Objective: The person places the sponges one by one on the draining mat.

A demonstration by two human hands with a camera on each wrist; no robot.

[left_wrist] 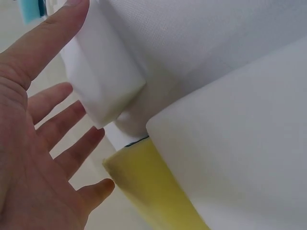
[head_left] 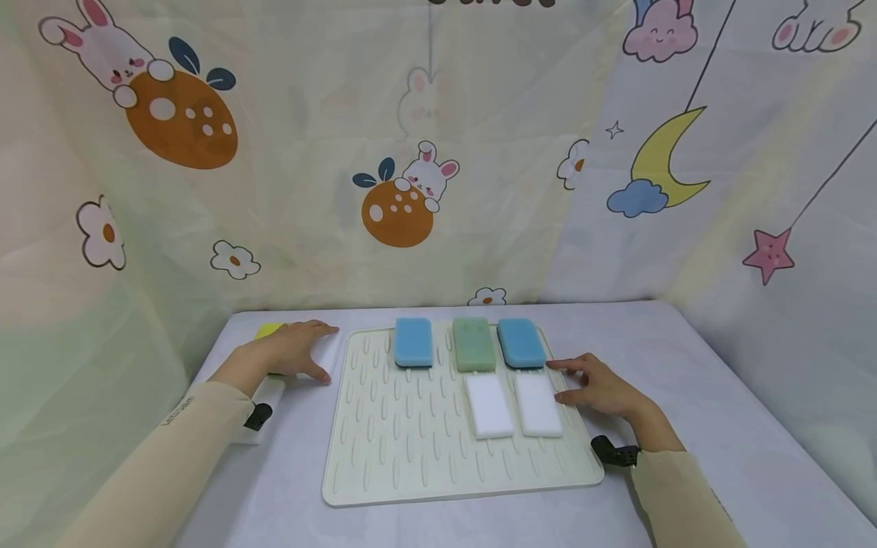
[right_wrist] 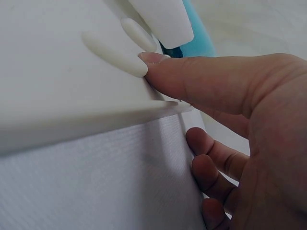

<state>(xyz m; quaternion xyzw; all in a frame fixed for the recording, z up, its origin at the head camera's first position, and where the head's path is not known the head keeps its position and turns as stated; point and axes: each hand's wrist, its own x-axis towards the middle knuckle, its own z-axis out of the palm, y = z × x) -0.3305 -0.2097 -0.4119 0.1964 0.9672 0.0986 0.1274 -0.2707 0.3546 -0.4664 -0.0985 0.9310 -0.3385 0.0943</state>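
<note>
At the table's left side, my left hand [head_left: 291, 350] holds a white sponge [head_left: 325, 352] between thumb and fingers. In the left wrist view the thumb crosses the sponge [left_wrist: 103, 72], with the fingertips along its other side. A yellow sponge [left_wrist: 158, 187] lies below it, beside a larger white block [left_wrist: 240, 134]. My right hand [head_left: 603, 388] rests at the right edge of the ridged cream mat [head_left: 384, 472], its thumb [right_wrist: 192, 76] touching the mat and the other fingers loosely bent. Its index fingertip reaches the corner of a blue sponge [head_left: 522, 342].
Along the mat's back stand another blue sponge [head_left: 413, 341] and a green sponge [head_left: 474, 344]. Two white sponges, the left one [head_left: 489, 407] and the right one [head_left: 537, 405], lie in front. A printed curtain [head_left: 308, 190] hangs behind the white table [head_left: 712, 426].
</note>
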